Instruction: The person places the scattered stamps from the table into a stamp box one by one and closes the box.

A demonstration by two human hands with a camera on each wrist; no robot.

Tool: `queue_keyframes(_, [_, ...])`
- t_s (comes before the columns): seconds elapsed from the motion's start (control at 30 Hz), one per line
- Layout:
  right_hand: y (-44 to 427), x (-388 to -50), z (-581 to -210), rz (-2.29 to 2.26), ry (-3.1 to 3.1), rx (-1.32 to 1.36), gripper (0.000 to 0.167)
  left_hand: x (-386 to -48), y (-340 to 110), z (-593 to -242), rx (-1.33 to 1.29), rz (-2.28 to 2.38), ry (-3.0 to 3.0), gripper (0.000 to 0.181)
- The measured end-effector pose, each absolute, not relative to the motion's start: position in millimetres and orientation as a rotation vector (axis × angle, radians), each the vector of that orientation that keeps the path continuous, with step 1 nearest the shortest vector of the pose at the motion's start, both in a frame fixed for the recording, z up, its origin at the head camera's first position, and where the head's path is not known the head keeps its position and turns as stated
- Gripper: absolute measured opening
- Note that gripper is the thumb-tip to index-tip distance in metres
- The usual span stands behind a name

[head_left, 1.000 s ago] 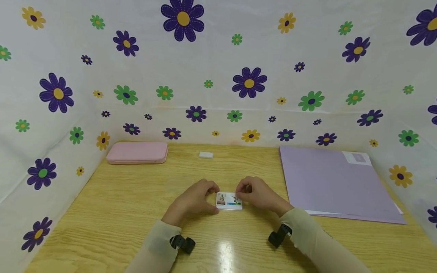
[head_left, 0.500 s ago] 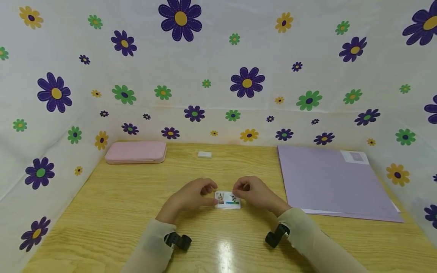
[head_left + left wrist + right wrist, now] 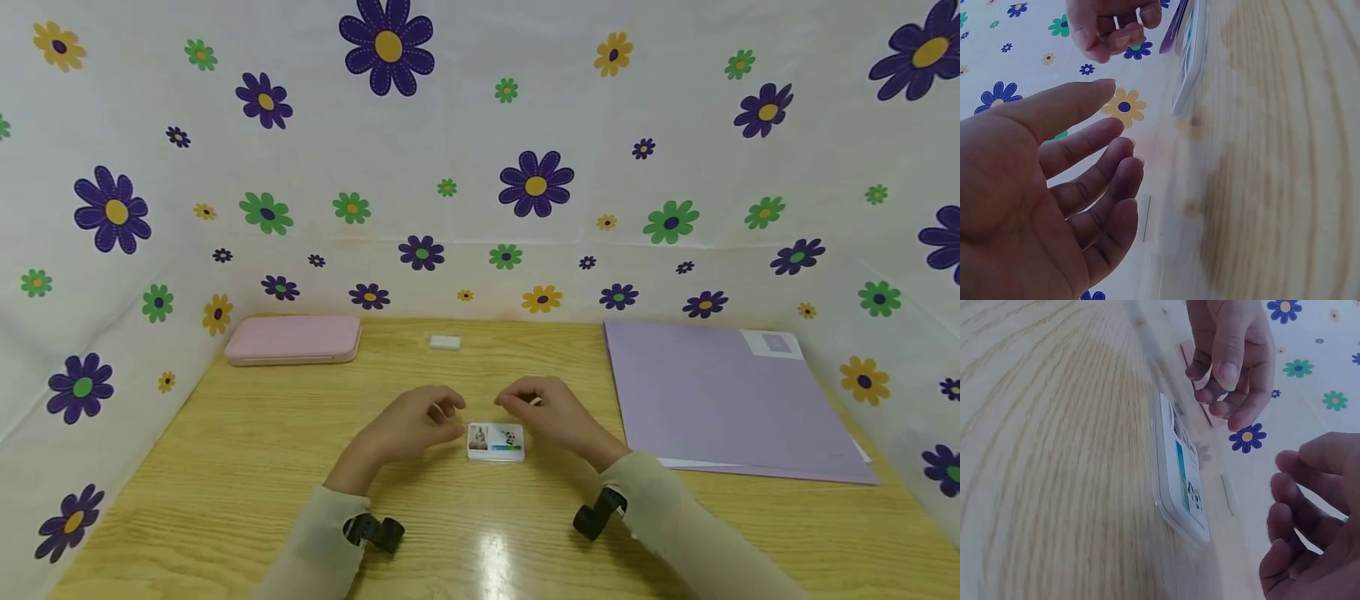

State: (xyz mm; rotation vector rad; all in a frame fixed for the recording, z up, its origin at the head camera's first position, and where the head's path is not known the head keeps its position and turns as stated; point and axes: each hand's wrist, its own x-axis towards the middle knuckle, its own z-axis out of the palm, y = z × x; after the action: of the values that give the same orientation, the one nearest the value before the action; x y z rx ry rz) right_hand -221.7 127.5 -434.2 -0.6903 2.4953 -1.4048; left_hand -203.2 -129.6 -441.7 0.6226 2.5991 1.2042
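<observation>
A small white card-like stack in a clear plastic case (image 3: 496,442) lies flat on the table, with a statue picture and a panda picture on its top face. In the right wrist view the case (image 3: 1179,475) shows its clear rim. To its left is my left hand (image 3: 408,423), fingers loosely bent, the thumb tip close to the case's left edge. My right hand (image 3: 555,415) hovers just above and behind its right end, thumb and forefinger close together. Neither hand holds anything. The left wrist view shows my left palm (image 3: 1035,187) with nothing in it.
A pink pencil case (image 3: 294,339) lies at the back left. A small white block (image 3: 445,342) lies at the back middle. Lilac folders (image 3: 731,400) with white paper beneath cover the right side. A flowered cloth (image 3: 465,125) encloses the table (image 3: 247,492) behind and at the sides.
My right fingers have come off the case's top right corner and risen up and back. My left hand has drawn left, away from its left end. The case stays on the table.
</observation>
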Motion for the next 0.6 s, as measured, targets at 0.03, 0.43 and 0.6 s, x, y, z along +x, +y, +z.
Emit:
queue_keyframes(0.03, [126,-221,-433,-1.421,2.498,-0.698,0.023,-203,-131,-441,0.622,1.202,2.599,0.03])
queue_keyframes(0.43, [111,-223,-425,-1.448,2.488,-0.81,0.019,-204,-156,-435,0.644,1.131,2.669,0.031])
queue_keyframes(0.6, [101,-223,-418,-1.403,2.486,-0.859,0.016,-202,-167,-433,0.618,1.111,2.723,0.032])
